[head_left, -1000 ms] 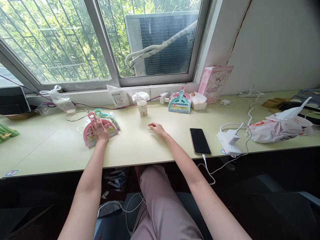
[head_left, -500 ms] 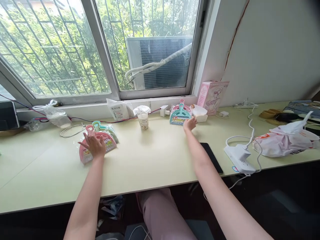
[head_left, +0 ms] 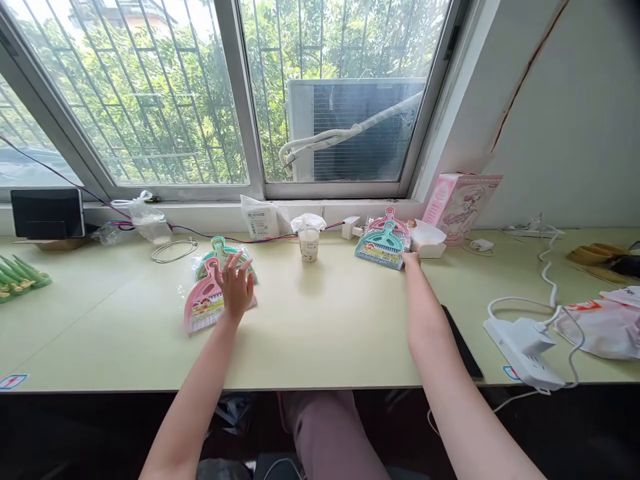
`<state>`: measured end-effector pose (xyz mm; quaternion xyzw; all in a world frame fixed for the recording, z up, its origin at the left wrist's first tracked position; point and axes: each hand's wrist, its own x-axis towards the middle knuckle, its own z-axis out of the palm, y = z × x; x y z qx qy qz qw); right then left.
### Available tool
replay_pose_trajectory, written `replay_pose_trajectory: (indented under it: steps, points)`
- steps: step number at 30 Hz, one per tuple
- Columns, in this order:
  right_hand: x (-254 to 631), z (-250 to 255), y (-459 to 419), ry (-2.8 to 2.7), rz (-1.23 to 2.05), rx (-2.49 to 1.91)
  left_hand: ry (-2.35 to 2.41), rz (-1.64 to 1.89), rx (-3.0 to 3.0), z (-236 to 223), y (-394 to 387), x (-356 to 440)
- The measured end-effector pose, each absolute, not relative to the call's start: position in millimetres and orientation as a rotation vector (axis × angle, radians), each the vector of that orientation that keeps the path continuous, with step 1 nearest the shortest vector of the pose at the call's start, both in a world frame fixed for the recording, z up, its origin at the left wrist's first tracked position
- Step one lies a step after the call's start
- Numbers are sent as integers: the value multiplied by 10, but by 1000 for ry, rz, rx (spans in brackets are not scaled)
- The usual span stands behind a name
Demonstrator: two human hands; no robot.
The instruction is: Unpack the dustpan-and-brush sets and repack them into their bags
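Observation:
My left hand (head_left: 235, 287) hovers over or lightly touches the right side of a pink dustpan set (head_left: 206, 303) in clear wrap, its fingers spread. Just behind that lies a green dustpan set (head_left: 220, 250), also wrapped and partly covered by the pink one and my hand. At the back right, my right hand (head_left: 412, 260) has its fingers closed at the lower right corner of a turquoise-and-pink dustpan set (head_left: 383, 241). This set leans back on the table, handles toward the window. My right fingertips are partly hidden.
A lidded cup (head_left: 309, 243) stands between the sets, near a white packet (head_left: 261, 219). A white box (head_left: 429, 240) and pink box (head_left: 463, 207) are beside my right hand. A black tablet (head_left: 463, 347) lies under my right forearm, left of a power strip (head_left: 525, 350).
The view has swung left. My left hand has shifted rightward across the pink set, uncovering its handle and label. The turquoise-and-pink set now sits turned and leaning farther back, my right hand at its corner.

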<state>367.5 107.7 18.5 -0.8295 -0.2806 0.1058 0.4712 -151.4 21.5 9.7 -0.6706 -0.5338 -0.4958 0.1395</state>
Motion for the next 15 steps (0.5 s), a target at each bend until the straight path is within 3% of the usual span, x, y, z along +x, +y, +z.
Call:
replay_pose_trajectory:
  steps: [5, 9, 12, 15]
  points:
    - [3671, 280, 1014, -651, 289, -2039, -1487, -1430, -2088, 116, 81, -1387]
    - [3689, 464, 890, -651, 129, -1932, -1447, -1595, -2249, 149, -40, -1107]
    - [3599, 632, 783, -691, 53, -1729, -1427, -1979, -2417, 220, -28, -775]
    - [3265, 735, 645, -877, 30, -1560, -1484, -2578, -2640, 313, 79, -476]
